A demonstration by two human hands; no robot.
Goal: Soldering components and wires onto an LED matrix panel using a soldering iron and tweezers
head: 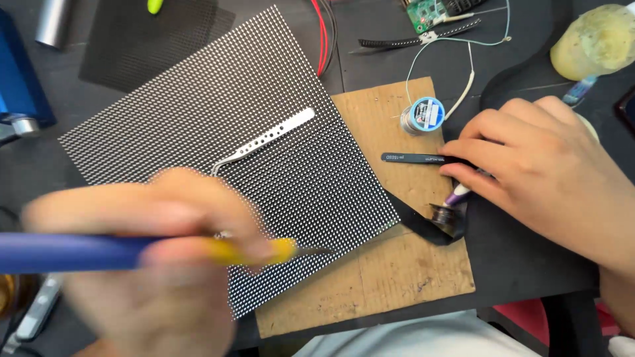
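Note:
My left hand (152, 264), blurred in the near foreground, grips a soldering iron (79, 252) with a blue handle and yellow collar; its metal tip sits over the near edge of a square black panel (218, 132) covered in rows of small white dots. Silver perforated tweezers (264, 140) lie on that panel. My right hand (549, 178) rests on the right of a brown cardboard sheet (397, 264), fingers closed on a small purple-and-white tool (458, 194) whose end points at a small round tin (442, 215). Black tweezers (413, 158) lie just by its fingertips.
A spool of solder wire (423, 116) stands on the cardboard, wire trailing up to a green circuit board (423, 13). A black mesh sheet (152, 39), a blue device (20, 73), red cables (324, 33) and a yellowish jar (595, 39) ring the work area.

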